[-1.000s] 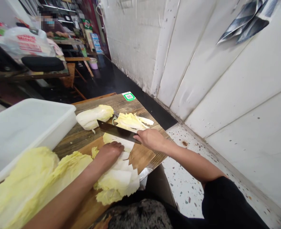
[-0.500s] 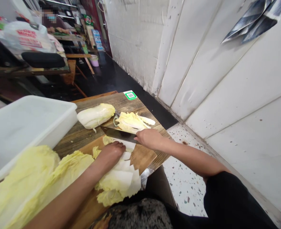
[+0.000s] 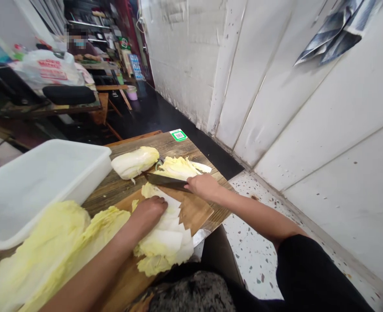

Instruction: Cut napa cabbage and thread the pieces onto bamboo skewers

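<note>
My right hand grips the handle of a cleaver, whose blade lies across the far end of the cabbage leaves on the wooden cutting board. My left hand presses down, fingers curled, on the stack of white and yellow cabbage pieces. A cut cabbage half and a pile of loose yellow leaves lie just beyond the blade.
A large white plastic tub stands at the left on the wooden table. Big cabbage leaves lie near me at the left. A white wall runs along the right. A person sits far back among cluttered tables.
The cleaver has come down and away, from raised over the leaves to lying at their far end. My left hand stays pressed on the cabbage stack.
</note>
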The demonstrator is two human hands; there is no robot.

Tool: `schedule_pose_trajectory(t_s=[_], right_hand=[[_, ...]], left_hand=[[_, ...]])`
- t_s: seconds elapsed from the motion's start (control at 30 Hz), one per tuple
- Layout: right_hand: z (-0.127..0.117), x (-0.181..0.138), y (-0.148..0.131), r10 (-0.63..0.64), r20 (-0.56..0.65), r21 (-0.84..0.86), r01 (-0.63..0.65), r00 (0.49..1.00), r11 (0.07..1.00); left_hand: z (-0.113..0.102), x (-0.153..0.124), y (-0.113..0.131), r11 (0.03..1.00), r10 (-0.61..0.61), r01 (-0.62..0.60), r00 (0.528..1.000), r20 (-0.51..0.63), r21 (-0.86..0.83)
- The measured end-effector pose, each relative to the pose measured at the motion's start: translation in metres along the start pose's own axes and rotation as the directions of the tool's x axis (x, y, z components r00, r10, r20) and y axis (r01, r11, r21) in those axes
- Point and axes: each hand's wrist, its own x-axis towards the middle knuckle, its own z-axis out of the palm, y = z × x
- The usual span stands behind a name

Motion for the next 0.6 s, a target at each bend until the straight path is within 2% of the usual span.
schedule_pose_trajectory(t_s=[0.2,0.3,0.43,0.6], right_hand=[[-0.015,0.039,0.015,0.074,-0.055,-0.02,-0.076,0.996,0.997],[-0.017,0.042,0.013,0.117,-0.07,-0.016,-0.119,0.991,0.993],[-0.011,0.017,0.005,0.143,-0.083,-0.02,-0.145,0.986,0.989],[0.006,-0.032,-0.004,0.167,-0.072,-0.074,-0.173,0.983,0.982]], left_hand=[[-0.015,-0.012,0.014,0.998,-0.008,0.008,1.0,0.0,0.068],[-0.018,-0.017,0.024,0.996,-0.012,0.012,1.0,-0.005,0.087],[-0.018,-0.024,0.035,0.996,-0.044,0.043,0.999,0.002,0.083],[-0.024,-0.049,0.044,0.993,-0.114,0.115,0.989,-0.091,0.015]])
